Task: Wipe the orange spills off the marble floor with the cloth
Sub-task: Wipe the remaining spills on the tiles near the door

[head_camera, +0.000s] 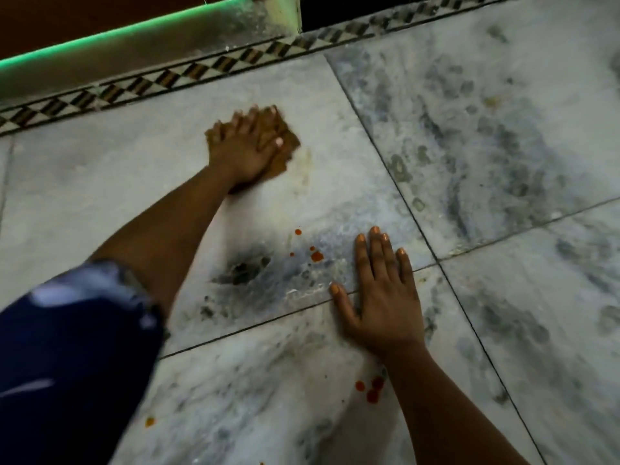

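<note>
My left hand [246,147] presses flat on a brown cloth [287,144] on the white marble floor [100,196], far from me near the patterned border. A faint yellowish smear [305,166] lies just right of the cloth. My right hand [382,293] rests palm down with fingers spread on the floor, holding nothing. Small orange drops [316,256] sit just left of its fingers. More orange drops [370,387] lie beside my right wrist, and one drop [149,421] lies near my blue sleeve [67,347].
A checkered tile border [161,80] runs along the far edge, with a step lit by a green strip [100,38] behind it. A dark doorway gap [352,8] opens at the top. A black scorch-like mark [241,268] stains the tile between my arms.
</note>
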